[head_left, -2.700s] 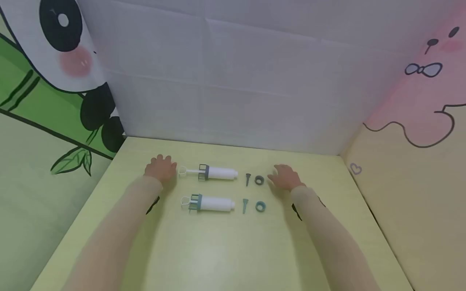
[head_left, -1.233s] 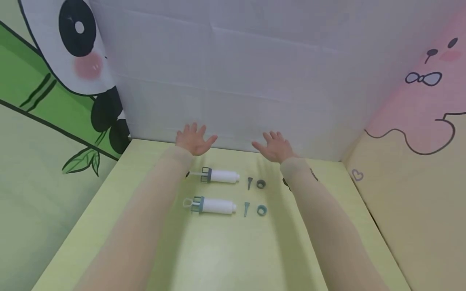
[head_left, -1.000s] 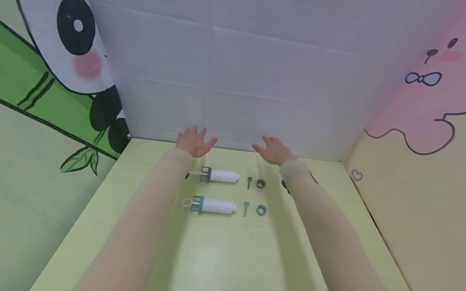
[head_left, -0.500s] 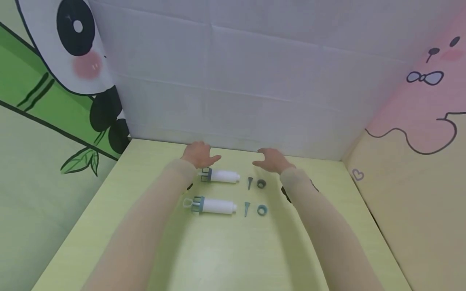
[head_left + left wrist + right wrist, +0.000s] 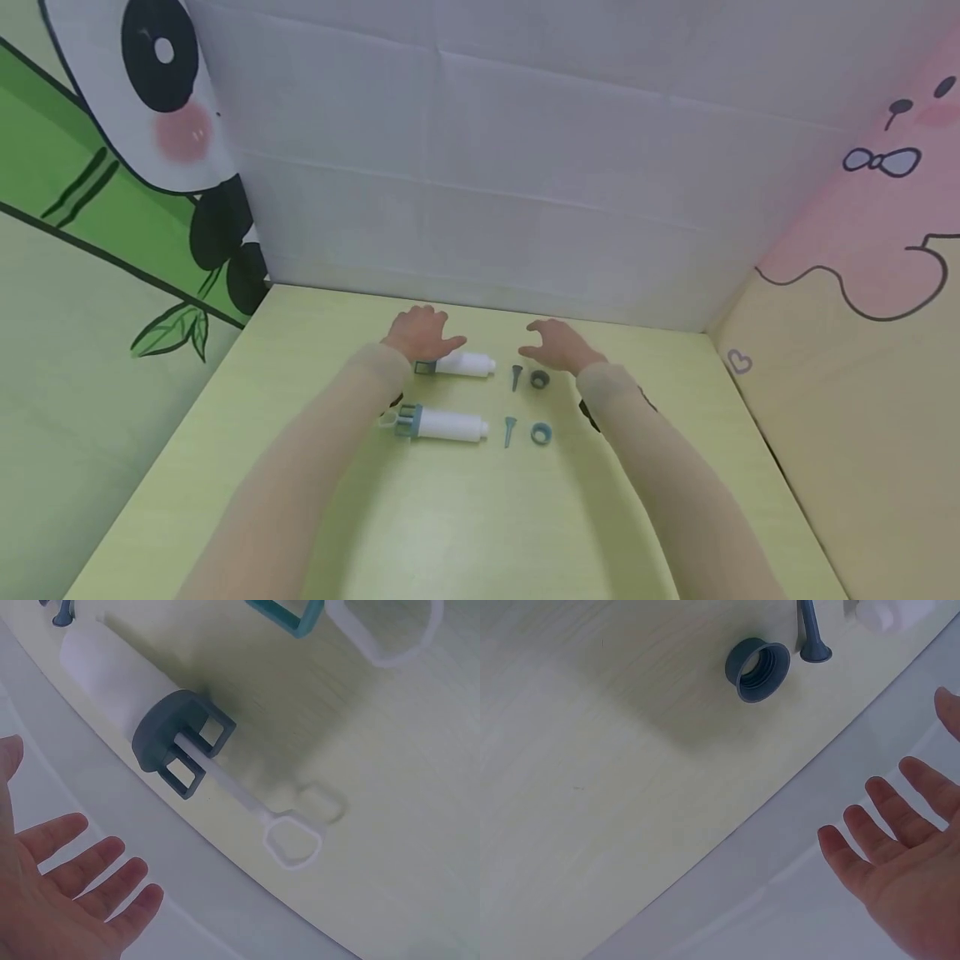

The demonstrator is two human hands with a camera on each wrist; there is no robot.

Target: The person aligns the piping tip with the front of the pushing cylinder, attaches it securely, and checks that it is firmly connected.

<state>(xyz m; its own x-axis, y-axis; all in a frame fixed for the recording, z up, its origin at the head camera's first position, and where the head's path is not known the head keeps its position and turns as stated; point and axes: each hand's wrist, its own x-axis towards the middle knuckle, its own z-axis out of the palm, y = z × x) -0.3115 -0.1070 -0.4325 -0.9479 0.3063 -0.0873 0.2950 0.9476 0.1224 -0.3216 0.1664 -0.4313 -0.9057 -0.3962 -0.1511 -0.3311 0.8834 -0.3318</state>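
My left hand (image 5: 422, 333) hovers with spread fingers over the plunger end of the rear syringe (image 5: 467, 364), hiding its ring handle in the head view. In the left wrist view this syringe (image 5: 112, 679) has a white barrel, a dark blue-grey collar with square finger loops and a white plunger. My right hand (image 5: 558, 344), fingers relaxed and thumb apart, is above a dark nozzle (image 5: 517, 377) and a dark threaded ring (image 5: 539, 379). Both hands hold nothing. Nearer lie a teal-collared syringe (image 5: 450, 424), a teal nozzle (image 5: 510, 431) and a teal ring (image 5: 541, 432).
A pale yellow table (image 5: 450, 517) carries all the parts in two rows. White cloth (image 5: 525, 167) rises along its back edge. Printed panels stand at the left and right sides, one with a panda (image 5: 180, 133), one with a pink animal (image 5: 862, 233).
Both hands first went inward and up toward the back cloth with palms raised. Since then they have lowered and drawn back over the rear row. The parts stay in place.
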